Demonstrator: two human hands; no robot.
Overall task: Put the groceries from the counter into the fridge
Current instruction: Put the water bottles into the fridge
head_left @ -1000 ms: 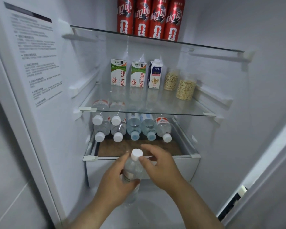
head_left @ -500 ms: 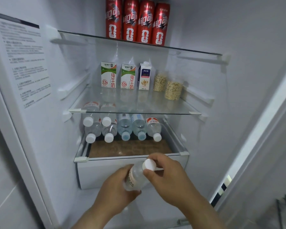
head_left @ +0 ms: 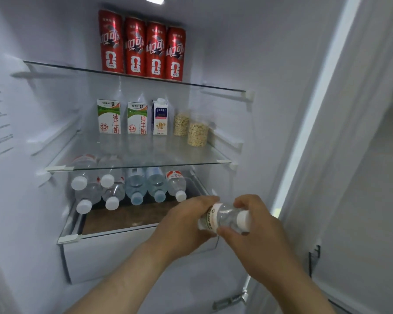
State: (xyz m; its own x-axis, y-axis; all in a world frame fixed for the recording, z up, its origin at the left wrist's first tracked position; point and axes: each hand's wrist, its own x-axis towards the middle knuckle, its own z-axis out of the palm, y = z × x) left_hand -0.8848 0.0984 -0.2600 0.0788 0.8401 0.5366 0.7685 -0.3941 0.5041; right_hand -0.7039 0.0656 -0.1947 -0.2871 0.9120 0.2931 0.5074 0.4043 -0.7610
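Behind the held bottle (head_left: pixel 222 219) lie stacked bottles (head_left: pixel 134 185).

Four red cans (head_left: pixel 135 49); two milk cartons (head_left: pixel 109 116); one blue carton (head_left: pixel 160 117); two oat jars (head_left: pixel 197 133); eight bottles (head_left: pixel 135 184)

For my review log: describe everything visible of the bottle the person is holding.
The bottle is small, clear plastic, with a white cap and a pale label. It lies nearly level, cap pointing right, in the air by the right front corner of the drawer. The left hand grips its bottom end; the right hand pinches it near the cap.
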